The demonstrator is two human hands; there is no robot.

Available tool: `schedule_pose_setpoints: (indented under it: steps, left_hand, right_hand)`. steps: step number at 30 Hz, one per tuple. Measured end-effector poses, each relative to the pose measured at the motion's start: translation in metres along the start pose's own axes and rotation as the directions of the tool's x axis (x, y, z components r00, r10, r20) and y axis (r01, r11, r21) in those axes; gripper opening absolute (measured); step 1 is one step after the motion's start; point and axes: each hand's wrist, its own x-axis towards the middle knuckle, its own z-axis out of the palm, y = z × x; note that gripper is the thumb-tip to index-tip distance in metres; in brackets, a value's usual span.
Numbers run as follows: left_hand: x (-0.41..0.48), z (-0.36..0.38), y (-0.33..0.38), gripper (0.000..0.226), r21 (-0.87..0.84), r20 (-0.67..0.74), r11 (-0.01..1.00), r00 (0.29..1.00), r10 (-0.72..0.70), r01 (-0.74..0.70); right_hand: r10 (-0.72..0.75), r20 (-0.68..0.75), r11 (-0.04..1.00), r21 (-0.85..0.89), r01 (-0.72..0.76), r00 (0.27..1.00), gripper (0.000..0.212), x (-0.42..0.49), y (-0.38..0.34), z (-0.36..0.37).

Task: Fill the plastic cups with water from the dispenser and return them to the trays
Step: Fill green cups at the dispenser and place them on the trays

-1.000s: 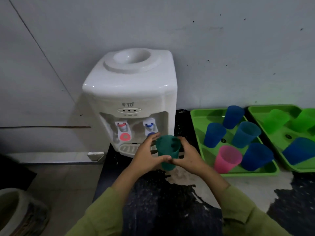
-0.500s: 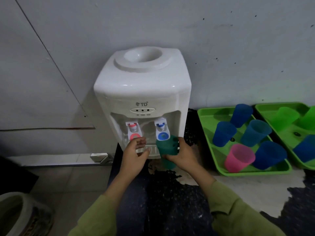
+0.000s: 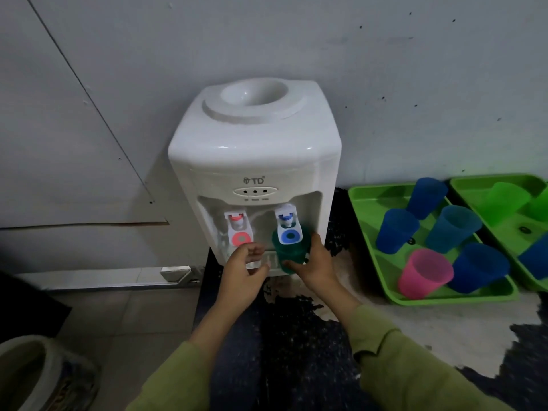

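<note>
Right hand (image 3: pixel 318 266) grips the translucent dark-green plastic cup (image 3: pixel 290 254), now tucked under the white plastic water dispenser's (image 3: pixel 255 161) blue tap (image 3: pixel 288 231); left hand (image 3: pixel 241 277) has let go and hangs loosely curled, empty.

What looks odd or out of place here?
The dispenser has no bottle on its top socket, though the right hand holds a teal cup under the blue tap. The black counter shows pale worn patches.

You had a dark speckled counter (image 3: pixel 296 336) before you, worn to pale patches toward its right. The white water dispenser (image 3: pixel 255 149) stood at its left end, against the wall. Right of it sat two green trays, the left tray (image 3: pixel 456 299) just beside the right tray (image 3: pixel 504 235).
</note>
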Motion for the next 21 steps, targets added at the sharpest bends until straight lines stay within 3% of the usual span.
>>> schedule_pose_setpoints:
  steps: [4,13,18,21]
  left_hand:
    - [0.008,0.011,0.008,0.025,0.067,-0.037,0.998,0.999,0.004,-0.001]
    - [0.039,0.028,0.031,0.023,0.463,-0.136,0.885,0.991,0.008,0.056]
    - [0.046,0.032,0.032,0.023,0.558,-0.071,0.816,0.988,-0.134,0.151]
    - [0.044,0.031,0.034,0.027,0.601,-0.017,0.788,0.988,-0.155,0.134]
  right_hand:
    - [-0.012,0.001,0.999,-0.033,0.012,1.000,0.077,0.001,0.007,0.001]
    - [-0.047,-0.025,0.998,0.048,0.049,0.999,0.070,0.001,0.015,0.004]
    - [-0.074,-0.025,0.997,0.030,0.075,0.997,0.071,0.002,0.020,0.005]
    - [-0.073,-0.012,0.996,0.045,0.073,0.997,0.069,0.003,0.020,0.006]
